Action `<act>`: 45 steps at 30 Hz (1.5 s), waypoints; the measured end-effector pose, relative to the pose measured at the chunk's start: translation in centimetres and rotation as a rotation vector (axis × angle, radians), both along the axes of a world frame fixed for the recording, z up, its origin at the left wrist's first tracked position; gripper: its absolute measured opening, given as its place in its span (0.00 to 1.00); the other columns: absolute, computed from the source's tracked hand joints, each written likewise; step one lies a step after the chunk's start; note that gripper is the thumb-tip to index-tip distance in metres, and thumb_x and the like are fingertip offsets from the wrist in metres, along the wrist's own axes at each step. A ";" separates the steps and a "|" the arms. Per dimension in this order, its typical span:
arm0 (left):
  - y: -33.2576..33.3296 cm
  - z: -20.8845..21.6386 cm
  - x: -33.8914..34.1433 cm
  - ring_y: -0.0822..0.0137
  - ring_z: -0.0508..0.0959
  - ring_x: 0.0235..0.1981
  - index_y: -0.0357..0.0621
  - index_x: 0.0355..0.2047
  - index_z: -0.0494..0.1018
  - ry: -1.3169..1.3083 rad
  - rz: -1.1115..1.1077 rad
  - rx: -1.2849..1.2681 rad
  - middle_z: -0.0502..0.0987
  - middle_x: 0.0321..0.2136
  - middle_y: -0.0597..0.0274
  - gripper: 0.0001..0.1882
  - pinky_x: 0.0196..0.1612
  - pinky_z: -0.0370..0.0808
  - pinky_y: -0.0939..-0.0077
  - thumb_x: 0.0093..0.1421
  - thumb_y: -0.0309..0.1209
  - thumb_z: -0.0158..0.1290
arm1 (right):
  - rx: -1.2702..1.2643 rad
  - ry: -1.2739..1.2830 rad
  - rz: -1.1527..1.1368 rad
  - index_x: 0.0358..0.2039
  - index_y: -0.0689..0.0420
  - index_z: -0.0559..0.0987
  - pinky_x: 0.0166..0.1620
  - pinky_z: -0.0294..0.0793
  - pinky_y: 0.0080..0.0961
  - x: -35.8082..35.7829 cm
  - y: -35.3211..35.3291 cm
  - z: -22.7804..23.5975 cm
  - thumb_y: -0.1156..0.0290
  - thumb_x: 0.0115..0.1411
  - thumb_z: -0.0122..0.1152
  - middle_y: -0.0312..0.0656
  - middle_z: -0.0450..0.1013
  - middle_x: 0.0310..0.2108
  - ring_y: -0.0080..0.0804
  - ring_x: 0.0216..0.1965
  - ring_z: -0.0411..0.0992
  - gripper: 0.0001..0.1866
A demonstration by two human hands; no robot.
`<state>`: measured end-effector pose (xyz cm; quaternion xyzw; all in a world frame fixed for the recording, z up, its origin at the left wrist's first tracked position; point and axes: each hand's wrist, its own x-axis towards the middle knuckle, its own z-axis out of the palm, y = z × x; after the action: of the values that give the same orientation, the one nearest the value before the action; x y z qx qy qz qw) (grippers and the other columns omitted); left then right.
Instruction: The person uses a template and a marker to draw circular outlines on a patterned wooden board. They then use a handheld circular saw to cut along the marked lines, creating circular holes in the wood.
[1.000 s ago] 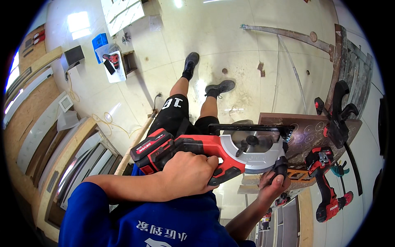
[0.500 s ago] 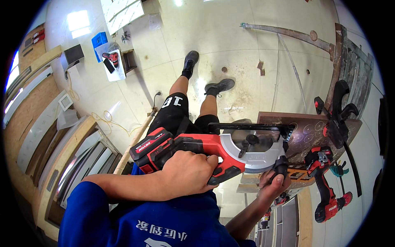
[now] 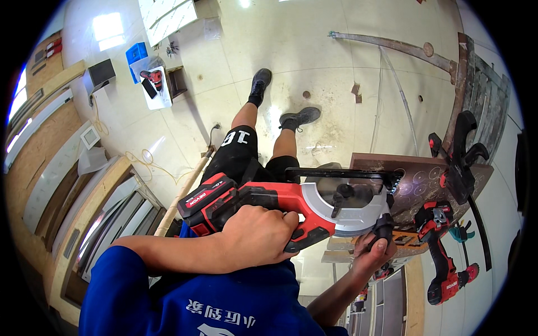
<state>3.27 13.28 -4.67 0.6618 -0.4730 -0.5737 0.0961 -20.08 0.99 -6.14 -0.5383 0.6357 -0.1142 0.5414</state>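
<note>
My left hand [image 3: 260,235] is closed round the rear grip of a red and black cordless circular saw [image 3: 319,215]. The saw has a silver-grey blade guard and a battery at its left end. My right hand [image 3: 372,252] wraps round the black front handle [image 3: 383,227]. The saw's long black base [image 3: 342,173] reaches right to a brown slab [image 3: 420,187] marked with several circles. Whether the blade touches the slab is hidden by the guard. A black clamp [image 3: 462,157] grips the slab's right part.
A red and black cordless tool [image 3: 443,252] and a teal-handled clamp [image 3: 462,232] are right of the slab. Wooden frames and boards [image 3: 112,224] stand at my left. A stool-like white tray [image 3: 158,95] holds a red drill. A cable [image 3: 148,162] lies on the floor.
</note>
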 end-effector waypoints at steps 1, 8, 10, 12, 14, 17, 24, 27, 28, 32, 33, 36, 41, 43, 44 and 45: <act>-0.1 0.0 0.0 0.54 0.79 0.19 0.44 0.27 0.71 -0.004 -0.003 0.008 0.75 0.16 0.57 0.20 0.23 0.75 0.63 0.57 0.49 0.60 | 0.006 -0.001 0.002 0.14 0.55 0.65 0.14 0.55 0.18 -0.1 0.0 0.0 0.30 0.60 0.57 0.31 0.59 0.09 0.21 0.09 0.59 0.38; -0.4 0.1 0.0 0.54 0.79 0.19 0.44 0.28 0.71 -0.018 -0.018 0.013 0.75 0.16 0.56 0.21 0.23 0.75 0.63 0.57 0.49 0.60 | -0.004 0.013 -0.023 0.15 0.56 0.64 0.14 0.55 0.18 -0.2 0.0 0.0 0.31 0.60 0.57 0.31 0.59 0.09 0.21 0.09 0.59 0.39; -0.4 0.1 -0.1 0.54 0.80 0.19 0.44 0.28 0.71 -0.016 -0.017 0.016 0.76 0.16 0.56 0.21 0.23 0.76 0.63 0.57 0.49 0.60 | -0.001 0.003 -0.004 0.14 0.55 0.64 0.14 0.55 0.18 -0.1 -0.3 0.1 0.30 0.60 0.56 0.31 0.59 0.09 0.21 0.09 0.59 0.39; -0.4 0.1 -0.1 0.54 0.80 0.19 0.44 0.29 0.71 -0.007 -0.017 0.019 0.76 0.16 0.56 0.21 0.23 0.76 0.63 0.57 0.49 0.61 | -0.002 -0.004 0.006 0.14 0.55 0.64 0.15 0.55 0.18 -0.1 -0.3 0.1 0.30 0.60 0.56 0.31 0.58 0.09 0.20 0.09 0.59 0.39; -0.4 0.1 -0.1 0.54 0.80 0.19 0.44 0.29 0.72 -0.007 -0.021 0.023 0.76 0.16 0.56 0.21 0.23 0.76 0.63 0.57 0.49 0.61 | -0.007 -0.007 0.006 0.14 0.55 0.64 0.15 0.55 0.18 -0.2 -0.4 0.0 0.30 0.60 0.56 0.31 0.58 0.08 0.20 0.09 0.59 0.39; -0.4 0.1 -0.1 0.54 0.80 0.19 0.44 0.29 0.72 -0.008 -0.021 0.026 0.76 0.17 0.56 0.21 0.24 0.76 0.63 0.57 0.49 0.61 | -0.006 -0.004 -0.009 0.14 0.56 0.65 0.14 0.54 0.18 -0.4 -0.3 -0.1 0.30 0.59 0.56 0.31 0.59 0.09 0.20 0.09 0.59 0.39; -0.7 0.1 0.0 0.54 0.80 0.19 0.44 0.28 0.71 0.004 -0.018 0.026 0.76 0.17 0.56 0.21 0.23 0.76 0.63 0.57 0.49 0.61 | 0.004 0.015 -0.013 0.14 0.56 0.65 0.14 0.54 0.17 -0.1 -0.5 0.1 0.29 0.59 0.56 0.31 0.59 0.09 0.21 0.09 0.60 0.40; -0.8 0.2 -0.1 0.54 0.80 0.19 0.44 0.28 0.71 -0.008 0.000 0.004 0.76 0.17 0.56 0.21 0.23 0.76 0.63 0.57 0.49 0.61 | 0.002 0.016 -0.006 0.14 0.56 0.65 0.15 0.54 0.17 -0.2 -0.6 0.1 0.28 0.58 0.56 0.31 0.59 0.08 0.21 0.09 0.60 0.40; -0.8 0.2 -0.1 0.54 0.80 0.19 0.44 0.28 0.71 -0.008 -0.002 0.010 0.76 0.17 0.56 0.21 0.23 0.76 0.63 0.57 0.49 0.61 | 0.004 0.015 -0.003 0.13 0.56 0.65 0.15 0.54 0.18 -0.2 -0.7 0.1 0.28 0.58 0.56 0.31 0.59 0.08 0.21 0.09 0.60 0.40; -0.8 0.2 -0.1 0.54 0.79 0.19 0.44 0.28 0.71 -0.009 -0.001 0.003 0.76 0.16 0.56 0.20 0.22 0.76 0.63 0.57 0.49 0.60 | 0.004 -0.001 -0.003 0.13 0.55 0.65 0.15 0.53 0.18 -0.2 -0.6 0.1 0.28 0.58 0.57 0.31 0.59 0.08 0.21 0.09 0.60 0.40; -0.8 0.2 -0.1 0.54 0.79 0.19 0.44 0.28 0.71 -0.011 0.004 -0.005 0.76 0.16 0.56 0.20 0.22 0.76 0.63 0.57 0.49 0.60 | 0.006 -0.001 -0.002 0.13 0.55 0.65 0.15 0.54 0.17 -0.1 -0.6 0.1 0.28 0.58 0.57 0.31 0.59 0.08 0.21 0.09 0.60 0.40; -0.8 0.2 -0.2 0.54 0.80 0.19 0.44 0.29 0.71 -0.016 -0.003 0.000 0.76 0.16 0.56 0.20 0.22 0.75 0.63 0.57 0.49 0.60 | 0.010 0.001 -0.004 0.13 0.55 0.65 0.15 0.54 0.17 -0.1 -0.7 0.2 0.27 0.57 0.57 0.31 0.59 0.08 0.20 0.09 0.60 0.41; -1.0 0.2 -0.2 0.54 0.79 0.19 0.44 0.29 0.71 -0.007 -0.011 0.024 0.76 0.16 0.56 0.20 0.22 0.76 0.63 0.57 0.49 0.60 | 0.010 -0.004 -0.014 0.13 0.56 0.66 0.15 0.54 0.17 -0.3 -0.7 0.0 0.28 0.57 0.57 0.31 0.59 0.08 0.20 0.09 0.60 0.40; -1.0 0.2 -0.2 0.54 0.79 0.19 0.44 0.29 0.71 -0.010 -0.006 0.017 0.76 0.16 0.56 0.20 0.22 0.76 0.63 0.57 0.48 0.60 | 0.009 -0.006 -0.013 0.13 0.56 0.66 0.15 0.53 0.17 -0.3 -0.8 0.0 0.28 0.58 0.57 0.31 0.59 0.08 0.20 0.09 0.60 0.40; -1.0 0.2 -0.2 0.54 0.79 0.19 0.44 0.29 0.71 -0.011 0.000 0.009 0.75 0.16 0.56 0.20 0.22 0.76 0.63 0.57 0.48 0.60 | 0.009 -0.006 -0.014 0.13 0.56 0.66 0.15 0.53 0.17 -0.3 -0.8 0.0 0.28 0.58 0.57 0.30 0.59 0.08 0.20 0.09 0.60 0.40; -1.0 0.2 -0.2 0.54 0.79 0.19 0.44 0.28 0.71 -0.013 0.006 0.001 0.75 0.16 0.56 0.20 0.22 0.76 0.63 0.57 0.48 0.60 | 0.002 -0.004 -0.016 0.13 0.56 0.66 0.15 0.53 0.17 -0.2 -0.8 0.0 0.28 0.58 0.57 0.31 0.59 0.08 0.20 0.09 0.60 0.40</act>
<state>3.04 12.24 -4.44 0.6668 -0.4714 -0.5694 0.0946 -20.33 0.18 -6.09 -0.5325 0.6389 -0.1188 0.5424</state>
